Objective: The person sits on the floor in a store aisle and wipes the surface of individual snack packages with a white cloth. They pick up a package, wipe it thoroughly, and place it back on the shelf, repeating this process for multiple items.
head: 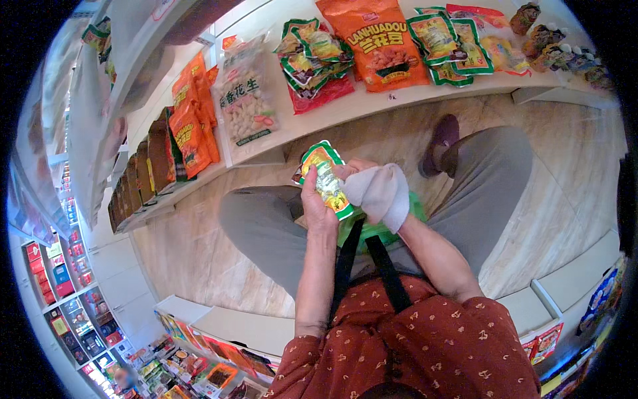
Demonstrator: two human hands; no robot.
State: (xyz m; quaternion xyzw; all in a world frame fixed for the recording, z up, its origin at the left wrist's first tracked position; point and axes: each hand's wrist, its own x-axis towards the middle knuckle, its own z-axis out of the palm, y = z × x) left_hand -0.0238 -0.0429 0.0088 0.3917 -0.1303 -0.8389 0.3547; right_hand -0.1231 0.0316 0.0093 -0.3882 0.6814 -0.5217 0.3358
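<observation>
My left hand (319, 204) holds a green-edged snack packet (326, 179) upright by its left side, over the gap between my knees. With a white cloth (381, 192) wrapped about its palm and back, my right hand (361, 174) is at the packet's right edge; its fingertips are partly hidden. Just beneath, a translucent green plastic bag (371, 227) lies in my lap. Beyond the hands, on a pale shelf (344, 117), similar green-edged packets (319, 52) lie stacked on a red one. An orange snack bag (381, 47) stands beside them, with more green-edged packets (438, 37) to its right.
A clear bag of peanuts (246, 95), orange bags (192, 119) and brown boxes (142, 174) fill the shelf's left part. Small wrapped items (553, 50) are at its right end. My knees are close to the shelf edge. Behind me stands a low display unit (249, 329).
</observation>
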